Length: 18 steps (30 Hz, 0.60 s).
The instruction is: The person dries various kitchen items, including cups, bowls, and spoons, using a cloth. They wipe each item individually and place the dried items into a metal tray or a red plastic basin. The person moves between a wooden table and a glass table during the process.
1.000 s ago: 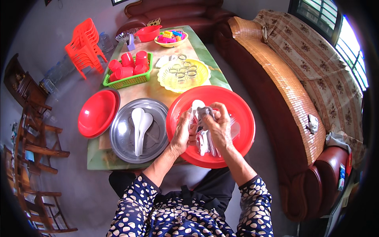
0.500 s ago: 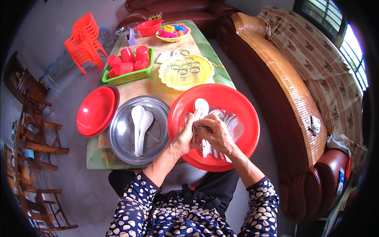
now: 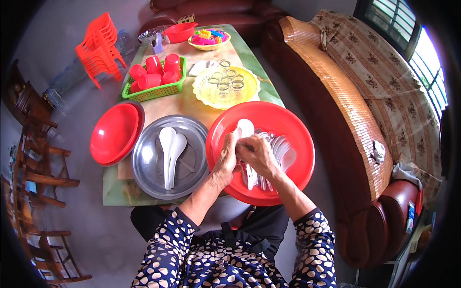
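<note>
At the near right corner of the tabletop [image 3: 113, 189], a red basin [image 3: 303, 139] holds cutlery [image 3: 279, 146] and a white spoon [image 3: 245, 127]. Over it the person's left hand [image 3: 224, 159] and right hand [image 3: 258, 154] meet, fingers curled; what they grasp cannot be told. Toward the near left corner, a grey tray [image 3: 144, 175] carries two white ladles [image 3: 167, 139].

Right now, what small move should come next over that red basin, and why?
Probably lifting the large white spoon out of the red basin and laying it in the grey basin: two similar white spoons already lie there, this one sits among other utensils, and the left grip is right beside it.
</note>
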{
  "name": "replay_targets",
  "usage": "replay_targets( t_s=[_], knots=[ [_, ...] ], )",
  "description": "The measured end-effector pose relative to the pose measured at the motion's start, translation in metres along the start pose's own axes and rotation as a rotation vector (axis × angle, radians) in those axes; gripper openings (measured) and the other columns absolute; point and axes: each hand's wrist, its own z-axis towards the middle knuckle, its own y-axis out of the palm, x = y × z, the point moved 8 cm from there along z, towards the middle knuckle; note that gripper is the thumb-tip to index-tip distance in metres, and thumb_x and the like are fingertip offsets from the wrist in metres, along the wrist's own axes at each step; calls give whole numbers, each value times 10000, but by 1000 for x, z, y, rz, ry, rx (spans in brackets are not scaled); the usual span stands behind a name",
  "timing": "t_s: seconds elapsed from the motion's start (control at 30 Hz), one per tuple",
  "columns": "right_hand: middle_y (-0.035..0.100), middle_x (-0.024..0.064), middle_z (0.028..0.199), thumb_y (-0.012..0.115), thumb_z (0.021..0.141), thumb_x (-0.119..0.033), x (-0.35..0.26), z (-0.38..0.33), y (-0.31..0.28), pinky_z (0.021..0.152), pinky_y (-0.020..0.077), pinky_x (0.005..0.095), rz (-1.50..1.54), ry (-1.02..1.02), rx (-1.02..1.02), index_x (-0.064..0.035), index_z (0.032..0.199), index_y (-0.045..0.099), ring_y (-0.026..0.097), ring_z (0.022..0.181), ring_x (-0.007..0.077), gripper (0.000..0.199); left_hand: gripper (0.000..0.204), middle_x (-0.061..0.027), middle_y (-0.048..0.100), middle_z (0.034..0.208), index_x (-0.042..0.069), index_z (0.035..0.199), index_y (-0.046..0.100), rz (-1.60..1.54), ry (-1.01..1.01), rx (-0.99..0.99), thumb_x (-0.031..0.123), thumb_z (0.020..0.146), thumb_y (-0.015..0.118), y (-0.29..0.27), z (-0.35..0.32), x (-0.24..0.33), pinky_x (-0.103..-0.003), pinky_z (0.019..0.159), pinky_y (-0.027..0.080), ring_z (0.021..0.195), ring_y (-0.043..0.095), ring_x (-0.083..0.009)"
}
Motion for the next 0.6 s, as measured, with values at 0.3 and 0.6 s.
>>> replay_targets(
  t_s=[0.3, 0.6],
  knots=[
    [597, 194, 890, 641, 748, -116, 33, 30, -36, 756, 485, 401, -220, -23, 165, -19, 962, 620, 576, 853, 343, 236, 320, 13, 515, 791, 169, 1004, 504, -444, -172, -35, 466, 907, 434, -11, 18, -17, -253, 441, 365, 617, 490, -105],
    [611, 168, 841, 621, 708, -67, 21, 41, -25, 706, 492, 399, -181, -82, 5, -37, 931, 595, 612, 808, 331, 226, 285, -11, 601, 806, 127, 1003, 555, -595, -268, -18, 383, 918, 466, -19, 23, -33, -312, 505, 459, 645, 586, -168]
  ],
)
